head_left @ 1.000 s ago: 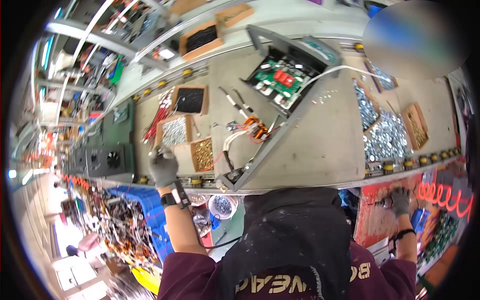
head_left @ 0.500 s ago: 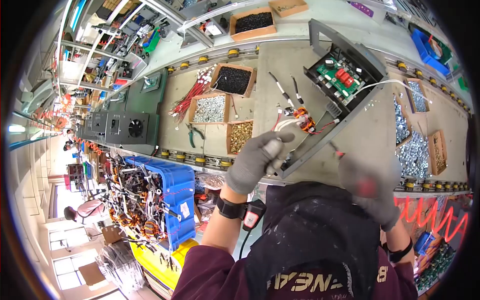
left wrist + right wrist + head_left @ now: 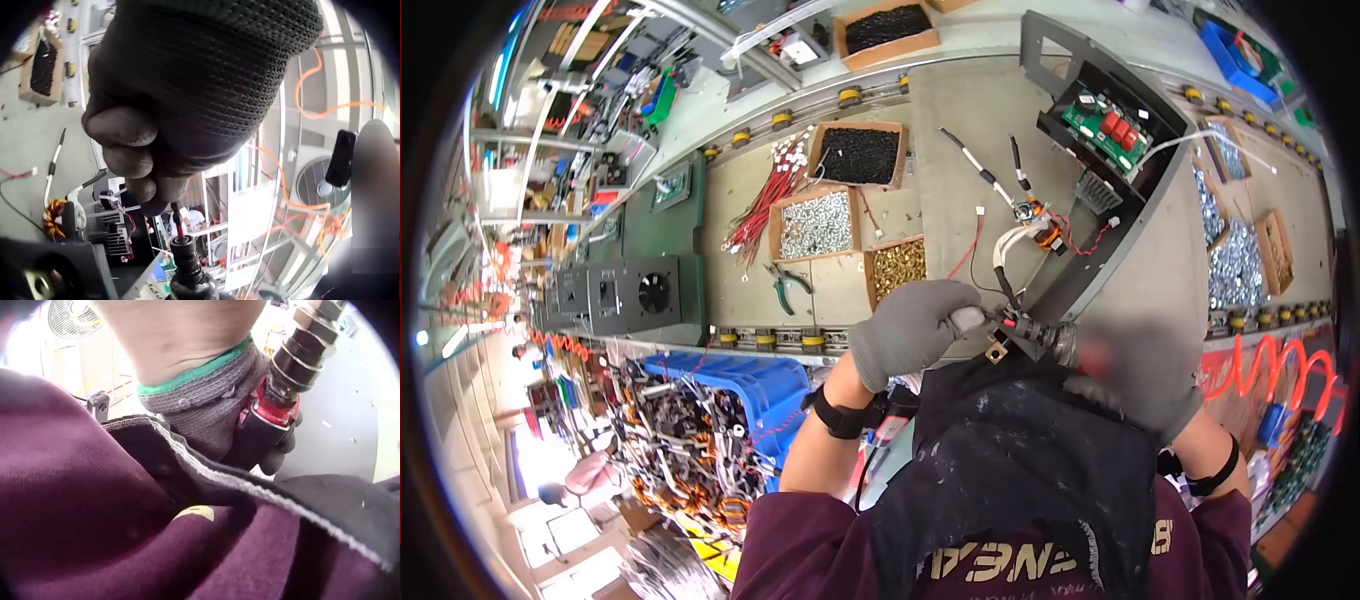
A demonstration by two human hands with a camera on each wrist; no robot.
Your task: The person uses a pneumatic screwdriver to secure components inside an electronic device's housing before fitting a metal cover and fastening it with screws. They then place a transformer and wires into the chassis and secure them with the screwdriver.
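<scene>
Gripping a cylindrical red-and-black driver (image 3: 267,422) in the grey-gloved right hand (image 3: 209,419) (blurred from the head) near the grey bench (image 3: 975,95) — and, in left-wrist view, pinching its slim red-banded bit (image 3: 179,220) in the curled, grey-gloved left hand (image 3: 187,81).

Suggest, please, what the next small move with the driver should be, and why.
Perhaps tug the bit lightly with the left grip, to check that it sits firmly in the driver. The left grip's fingers close round the bit just off the driver's nose, while the right grip holds the driver; whether the bit is fully seated can't be seen.
</scene>
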